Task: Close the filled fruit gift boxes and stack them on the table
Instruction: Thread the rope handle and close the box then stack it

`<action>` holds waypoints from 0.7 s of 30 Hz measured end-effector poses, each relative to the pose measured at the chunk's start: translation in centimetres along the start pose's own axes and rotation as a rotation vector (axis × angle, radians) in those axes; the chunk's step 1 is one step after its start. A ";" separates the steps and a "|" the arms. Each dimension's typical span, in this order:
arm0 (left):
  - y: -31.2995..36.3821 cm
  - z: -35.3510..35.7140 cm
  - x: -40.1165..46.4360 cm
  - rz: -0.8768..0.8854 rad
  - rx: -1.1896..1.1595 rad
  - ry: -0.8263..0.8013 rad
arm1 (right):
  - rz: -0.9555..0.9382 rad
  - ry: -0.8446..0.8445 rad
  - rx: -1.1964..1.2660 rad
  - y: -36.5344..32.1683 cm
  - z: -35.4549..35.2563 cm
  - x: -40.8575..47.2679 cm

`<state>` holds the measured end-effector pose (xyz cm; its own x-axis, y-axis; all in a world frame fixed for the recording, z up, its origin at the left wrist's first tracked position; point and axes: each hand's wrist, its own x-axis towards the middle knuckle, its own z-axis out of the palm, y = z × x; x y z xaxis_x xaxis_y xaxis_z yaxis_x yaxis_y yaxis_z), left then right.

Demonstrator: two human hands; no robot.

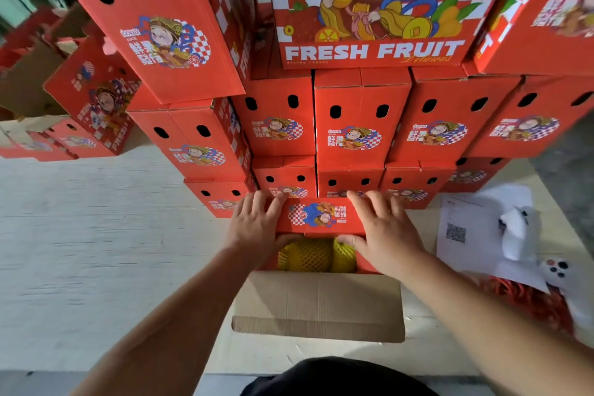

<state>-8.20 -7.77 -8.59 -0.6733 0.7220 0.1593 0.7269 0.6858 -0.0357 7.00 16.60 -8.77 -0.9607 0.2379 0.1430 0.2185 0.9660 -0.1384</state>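
— Where is the box now?

— The open gift box (318, 267) sits on the table (96, 235) directly in front of the person, at 6 o'clock from the big stack of closed boxes (350, 125). It almost touches the lowest row.

— And the hands?

— Both are on the far flap (321, 215), the red one with the cartoon print. The left hand (257, 225) lies at the 9 o'clock end, the right hand (385, 228) at the 3 o'clock end. The fingers are spread quite flat on top, and each thumb is hooked under the near edge of the flap. So I think they pinch it lightly, more pressing than squeezing.

— Is the box closed?

— Not yet. The yellow fruit in net sleeves (318, 255) shows in the gap, and the near flap (318, 302), plain brown cardboard, is folded out toward the person, at 6 o'clock.

— What can go wrong?

— I see three risks. The fruit looks high; if the flap is pushed down hard, it may bruise, or the flap may bend. The thumbs are under the edge, so they can be caught when it closes. And the stack behind is tall, with the top boxes appearing to lean; a push toward 12 o'clock could disturb it. The papers (475, 225) at 3 o'clock lie apart.
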 end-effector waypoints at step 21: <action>-2.9 1.9 -10.5 -0.540 -1.182 0.021 | 0.266 -0.151 0.960 2.2 -0.3 -7.6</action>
<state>-3.46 -17.19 -12.08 -0.9224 0.3721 -0.1038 0.0513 0.3843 0.9218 14.86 16.92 -9.84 -0.9270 0.3541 -0.1239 0.2628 0.3772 -0.8881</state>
